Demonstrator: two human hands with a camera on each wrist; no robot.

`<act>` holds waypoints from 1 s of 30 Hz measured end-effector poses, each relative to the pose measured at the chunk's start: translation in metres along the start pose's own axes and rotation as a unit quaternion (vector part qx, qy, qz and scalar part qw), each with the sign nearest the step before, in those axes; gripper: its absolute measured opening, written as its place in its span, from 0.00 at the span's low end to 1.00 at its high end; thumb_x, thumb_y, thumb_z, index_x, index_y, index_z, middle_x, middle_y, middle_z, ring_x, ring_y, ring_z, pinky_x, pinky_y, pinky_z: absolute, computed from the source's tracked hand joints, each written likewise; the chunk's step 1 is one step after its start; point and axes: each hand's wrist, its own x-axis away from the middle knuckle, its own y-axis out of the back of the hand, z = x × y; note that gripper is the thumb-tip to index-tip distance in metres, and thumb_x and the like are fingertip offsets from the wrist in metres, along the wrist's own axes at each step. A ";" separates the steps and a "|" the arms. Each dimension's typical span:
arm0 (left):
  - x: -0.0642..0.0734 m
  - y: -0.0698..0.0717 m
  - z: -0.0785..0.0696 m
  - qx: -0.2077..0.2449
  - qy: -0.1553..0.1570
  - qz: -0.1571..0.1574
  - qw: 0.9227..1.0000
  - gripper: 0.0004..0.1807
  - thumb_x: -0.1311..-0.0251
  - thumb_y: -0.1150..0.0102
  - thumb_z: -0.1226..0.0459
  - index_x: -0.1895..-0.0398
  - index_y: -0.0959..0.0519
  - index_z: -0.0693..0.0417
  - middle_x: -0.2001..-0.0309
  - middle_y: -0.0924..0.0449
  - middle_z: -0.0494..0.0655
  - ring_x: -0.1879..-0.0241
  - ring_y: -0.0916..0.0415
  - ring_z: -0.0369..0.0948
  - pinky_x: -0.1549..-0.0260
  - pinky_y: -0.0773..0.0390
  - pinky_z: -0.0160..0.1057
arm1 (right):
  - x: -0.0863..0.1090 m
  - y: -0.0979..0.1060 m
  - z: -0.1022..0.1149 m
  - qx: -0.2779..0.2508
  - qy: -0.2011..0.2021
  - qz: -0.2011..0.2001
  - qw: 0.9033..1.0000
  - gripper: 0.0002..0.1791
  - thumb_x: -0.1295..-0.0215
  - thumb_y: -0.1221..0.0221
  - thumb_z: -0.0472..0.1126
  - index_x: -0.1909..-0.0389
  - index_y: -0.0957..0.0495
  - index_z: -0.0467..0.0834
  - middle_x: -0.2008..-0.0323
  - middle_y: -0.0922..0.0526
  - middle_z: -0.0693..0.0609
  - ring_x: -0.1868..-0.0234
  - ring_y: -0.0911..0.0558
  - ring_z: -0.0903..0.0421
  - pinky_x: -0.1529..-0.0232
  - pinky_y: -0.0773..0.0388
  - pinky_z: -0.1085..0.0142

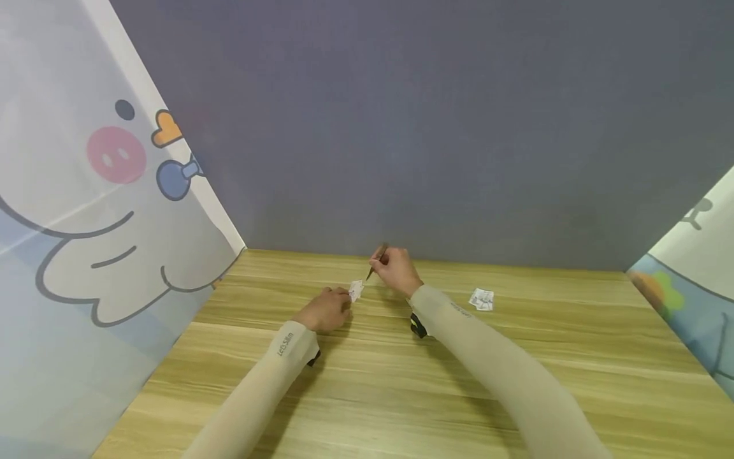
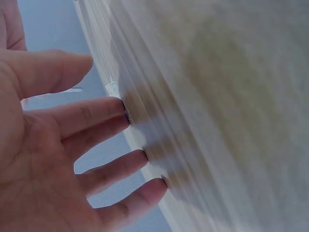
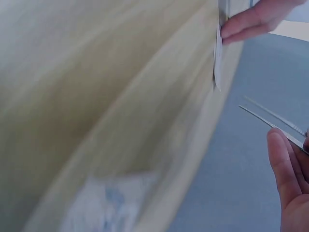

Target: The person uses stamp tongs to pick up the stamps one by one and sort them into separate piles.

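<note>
From where I stand, a person's left hand (image 1: 327, 310) reaches over a wood-grain table (image 1: 355, 395), fingers nearly straight and parted, touching small white printed slips (image 1: 356, 291) at its two o'clock. The right hand (image 1: 398, 271) pinches slim tweezers (image 3: 291, 138), prongs apart, tips near those slips. A second cluster (image 1: 482, 299) lies well away at their three o'clock.

Both arms (image 1: 487, 357) stretched forward; left grip (image 1: 325, 310), fingers (image 2: 91, 111) extended, slightly spread; right grip (image 1: 397, 268) curled, pinching.
</note>
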 end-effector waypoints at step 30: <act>-0.009 0.002 0.001 -0.006 0.003 0.021 1.000 0.25 0.34 0.50 0.57 0.37 0.29 0.60 0.33 0.40 0.56 0.33 0.50 0.63 0.37 0.45 0.59 | 0.058 0.117 -0.067 0.021 -0.018 0.028 0.999 0.07 0.35 0.40 0.43 0.65 0.19 0.43 0.67 0.16 0.46 0.65 0.17 0.46 0.67 0.21 0.57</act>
